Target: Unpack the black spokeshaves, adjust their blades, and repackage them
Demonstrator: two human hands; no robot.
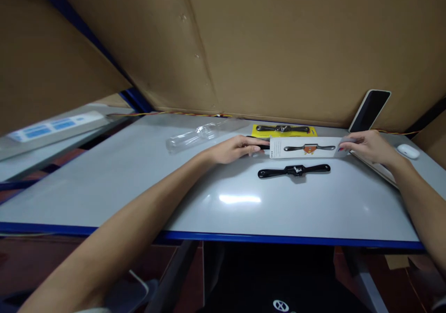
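A long white box (pixel 278 148) with a printed picture of a two-handled tool is between my hands. My right hand (pixel 371 146) pinches its right end. At the left end, my left hand (pixel 239 149) has its fingers around the end of a black handle (pixel 265 142), which shows partly behind the box. Just in front lies a black two-handled tool (pixel 297 170) on the table. Behind the box, a similar tool (pixel 283 128) rests on a yellow card (pixel 312 131). A clear plastic shell (pixel 200 134) lies beyond my left hand.
A phone (pixel 370 111) leans on the cardboard wall (pixel 278 48) at the back right. Near my right hand are a white mouse (pixel 408 151) and a flat, thin object (pixel 378 168). A white power strip (pixel 57 126) is at far left. The table (pixel 139 183) has a blue front edge.
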